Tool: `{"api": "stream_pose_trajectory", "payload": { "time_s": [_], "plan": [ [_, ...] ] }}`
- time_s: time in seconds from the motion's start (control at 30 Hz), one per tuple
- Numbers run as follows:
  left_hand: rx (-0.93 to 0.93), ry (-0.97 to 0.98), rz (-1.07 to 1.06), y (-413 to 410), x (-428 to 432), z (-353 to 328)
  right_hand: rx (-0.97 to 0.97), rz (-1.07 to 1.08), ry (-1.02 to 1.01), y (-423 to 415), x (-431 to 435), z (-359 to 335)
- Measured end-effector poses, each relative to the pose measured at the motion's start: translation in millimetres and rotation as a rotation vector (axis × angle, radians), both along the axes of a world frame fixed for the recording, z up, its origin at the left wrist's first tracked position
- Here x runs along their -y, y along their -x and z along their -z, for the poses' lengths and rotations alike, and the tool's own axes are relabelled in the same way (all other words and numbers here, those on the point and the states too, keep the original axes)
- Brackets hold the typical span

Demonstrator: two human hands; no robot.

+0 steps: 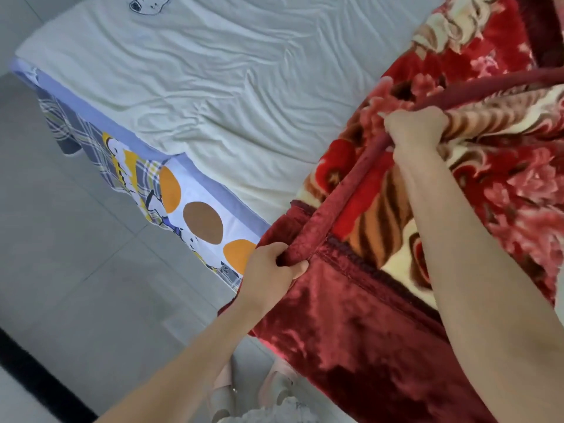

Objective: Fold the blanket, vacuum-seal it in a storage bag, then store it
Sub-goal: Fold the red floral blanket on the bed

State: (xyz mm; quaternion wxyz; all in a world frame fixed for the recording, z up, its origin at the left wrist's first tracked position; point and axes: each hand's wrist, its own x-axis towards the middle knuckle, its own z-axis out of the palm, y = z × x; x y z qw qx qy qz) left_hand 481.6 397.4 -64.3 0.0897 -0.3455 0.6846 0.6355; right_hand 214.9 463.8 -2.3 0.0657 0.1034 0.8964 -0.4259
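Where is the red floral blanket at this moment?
In the head view the blanket fills the right side, spread over the cream sheet and draping off its near edge; the left hand and right hand both grip its dark red border.

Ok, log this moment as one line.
phase: fold | left hand: grips blanket hem | right hand: grips blanket hem | blanket: partly on bed

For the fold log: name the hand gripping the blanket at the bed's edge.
The left hand, beside the patterned sheet; the right hand grips the blanket farther up.
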Motion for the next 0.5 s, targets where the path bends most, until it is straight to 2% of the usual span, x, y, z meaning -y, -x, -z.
{"api": "stream_pose_trajectory", "payload": {
  "time_s": [0.07,0.13,0.2,0.3,0.43,0.5],
  "plan": [
    [0.009,-0.024,-0.072,3.5,9.2,0.1,-0.045,-0.102,-0.021,1.5,14.8,-9.8],
    [0.108,-0.057,-0.108,5.5,20.9,15.5,-0.068,-0.152,-0.154,2.4,28.5,12.6],
    [0.264,-0.051,-0.074,2.5,26.0,38.9,0.048,-0.205,-0.293,-9.3,28.4,51.3],
    [0.401,-0.035,-0.037,-0.4,25.9,64.0,0.281,-0.301,-0.222,-28.7,10.4,91.1],
    [0.426,0.038,0.083,9.4,29.6,67.4,0.252,-0.427,-0.178,-39.0,-17.4,78.1],
    [0.434,0.169,0.178,14.2,34.2,62.0,0.205,-0.480,-0.268,-50.4,-34.8,67.2]
  ]
}}
